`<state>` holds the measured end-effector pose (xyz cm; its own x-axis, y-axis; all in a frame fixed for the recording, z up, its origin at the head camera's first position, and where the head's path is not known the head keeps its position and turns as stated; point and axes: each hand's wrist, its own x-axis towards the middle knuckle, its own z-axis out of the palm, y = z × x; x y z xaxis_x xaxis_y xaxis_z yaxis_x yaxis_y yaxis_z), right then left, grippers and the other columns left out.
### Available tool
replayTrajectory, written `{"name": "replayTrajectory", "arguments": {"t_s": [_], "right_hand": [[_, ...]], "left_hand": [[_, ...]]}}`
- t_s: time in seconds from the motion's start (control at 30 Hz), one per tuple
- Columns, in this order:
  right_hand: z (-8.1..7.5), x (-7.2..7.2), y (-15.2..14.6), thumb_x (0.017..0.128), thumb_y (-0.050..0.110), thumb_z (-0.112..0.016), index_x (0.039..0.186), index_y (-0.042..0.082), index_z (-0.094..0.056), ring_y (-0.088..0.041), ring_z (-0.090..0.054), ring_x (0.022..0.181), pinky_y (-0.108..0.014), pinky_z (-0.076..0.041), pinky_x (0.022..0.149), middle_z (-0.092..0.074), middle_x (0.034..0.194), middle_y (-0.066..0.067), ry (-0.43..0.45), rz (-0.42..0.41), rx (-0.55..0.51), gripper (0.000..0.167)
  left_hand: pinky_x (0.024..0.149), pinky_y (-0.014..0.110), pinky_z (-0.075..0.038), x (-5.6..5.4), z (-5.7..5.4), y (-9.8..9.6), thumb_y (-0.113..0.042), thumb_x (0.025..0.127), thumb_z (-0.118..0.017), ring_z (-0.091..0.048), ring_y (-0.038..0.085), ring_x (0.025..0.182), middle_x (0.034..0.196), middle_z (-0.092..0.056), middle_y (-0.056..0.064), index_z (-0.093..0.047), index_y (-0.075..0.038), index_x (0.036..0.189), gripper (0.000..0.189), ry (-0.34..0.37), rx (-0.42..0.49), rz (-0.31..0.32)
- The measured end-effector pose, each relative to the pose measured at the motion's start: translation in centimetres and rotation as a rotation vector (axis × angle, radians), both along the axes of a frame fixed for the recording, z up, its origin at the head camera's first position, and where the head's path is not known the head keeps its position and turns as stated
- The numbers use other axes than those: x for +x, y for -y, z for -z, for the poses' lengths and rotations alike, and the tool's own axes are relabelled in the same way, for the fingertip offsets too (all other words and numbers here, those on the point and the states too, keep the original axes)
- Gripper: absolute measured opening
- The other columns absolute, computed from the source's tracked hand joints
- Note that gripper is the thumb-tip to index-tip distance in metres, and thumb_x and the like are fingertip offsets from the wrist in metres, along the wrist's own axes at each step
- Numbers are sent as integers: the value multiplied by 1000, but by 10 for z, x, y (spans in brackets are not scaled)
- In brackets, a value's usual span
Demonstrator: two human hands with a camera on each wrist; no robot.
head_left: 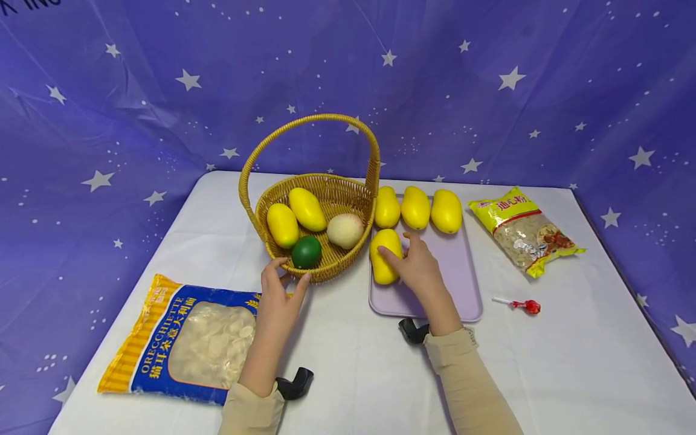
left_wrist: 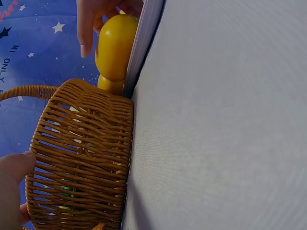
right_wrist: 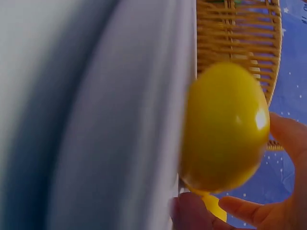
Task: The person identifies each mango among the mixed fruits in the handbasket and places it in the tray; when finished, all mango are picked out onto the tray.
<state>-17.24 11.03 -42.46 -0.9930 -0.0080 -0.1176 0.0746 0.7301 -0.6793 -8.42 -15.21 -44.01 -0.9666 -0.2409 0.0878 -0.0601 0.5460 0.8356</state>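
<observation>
A wicker basket (head_left: 326,272) with a tall handle holds two yellow mangoes (head_left: 307,209), a dark green fruit (head_left: 307,252) and a pale peach (head_left: 345,231). My left hand (head_left: 278,299) holds its front rim, with the thumb (left_wrist: 21,163) at the rim's edge. On the lilac tray (head_left: 440,272), a near mango (head_left: 385,269) lies at the left edge. My right hand (head_left: 421,269) is spread around that mango, its thumb over the top. The left wrist view shows a gap beside the mango's lower end. Three more mangoes (head_left: 415,207) line the tray's back.
A blue and yellow pasta bag (head_left: 212,344) lies front left, partly under my left forearm. A second pasta bag (head_left: 524,232) lies right of the tray, with a red lollipop (head_left: 524,306) in front of it. A starry purple cloth (head_left: 435,90) hangs behind the white table.
</observation>
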Motion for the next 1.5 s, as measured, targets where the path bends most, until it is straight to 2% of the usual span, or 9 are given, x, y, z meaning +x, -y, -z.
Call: {"name": "replayTrajectory", "arguments": {"t_s": [0.17,0.33,0.5,0.67,0.87,0.93,1.03,1.23,1.5], "right_hand": [[-9,-2,-6,86,65,-57,143,5,-36,-33,-54,96,-47,-44,83,-53,112,-18,-16,13,-5,85],[-23,-2,-8,85,66,-57,141,4,-39,-31,-52,89,-43,-43,78,-55,110,-15,-75,19,-40,85],[-40,-6,-1,84,67,-58,141,9,-41,-28,-55,90,-42,-46,77,-58,112,-13,-146,-4,-104,83],[-54,-15,14,84,66,-60,141,11,-42,-26,-55,90,-40,-46,76,-59,110,-12,-182,-46,-141,81],[-67,-26,42,81,71,-58,144,14,-40,-25,-56,91,-40,-49,76,-56,118,-11,-190,-116,-146,87],[-72,-30,54,79,72,-59,144,16,-40,-24,-56,93,-39,-49,77,-55,122,-11,-194,-140,-151,88],[-77,-35,71,78,72,-61,144,17,-40,-24,-56,104,-41,-50,83,-53,129,-11,-194,-178,-145,88],[-70,-49,104,81,68,-61,146,15,-38,-24,-50,122,-43,-44,98,-50,137,-8,-206,-247,-56,87],[-49,-64,131,84,62,-63,143,14,-42,-25,-50,123,-41,-43,99,-48,141,-6,-255,-321,-7,78]], "left_hand": [[87,48,-48,0,-1,1,-47,94,-59,-56,32,115,139,-33,15,-30,-16,137,60,8,-5,-1],[87,47,-48,0,-1,2,-49,93,-58,-56,32,116,139,-33,16,-29,-16,137,61,20,-7,1],[87,47,-48,1,-1,2,-49,93,-58,-56,32,117,139,-33,15,-30,-16,137,62,24,-7,0],[88,48,-48,1,-1,2,-46,94,-59,-56,33,116,138,-34,16,-30,-16,137,60,20,-9,-3],[87,48,-48,2,2,3,-45,94,-59,-56,33,116,139,-33,16,-30,-15,137,60,14,-10,-4],[88,48,-48,3,3,3,-47,94,-59,-56,33,117,139,-32,16,-30,-16,137,61,14,-8,-1],[88,49,-48,3,4,3,-50,93,-58,-56,33,117,140,-32,16,-29,-16,137,62,13,-1,0],[89,49,-48,3,4,2,-51,93,-58,-56,34,116,140,-33,17,-30,-15,136,63,-6,-3,-3],[91,48,-47,1,3,1,-51,93,-58,-56,34,116,140,-33,17,-30,-15,137,63,-12,9,7]]}}
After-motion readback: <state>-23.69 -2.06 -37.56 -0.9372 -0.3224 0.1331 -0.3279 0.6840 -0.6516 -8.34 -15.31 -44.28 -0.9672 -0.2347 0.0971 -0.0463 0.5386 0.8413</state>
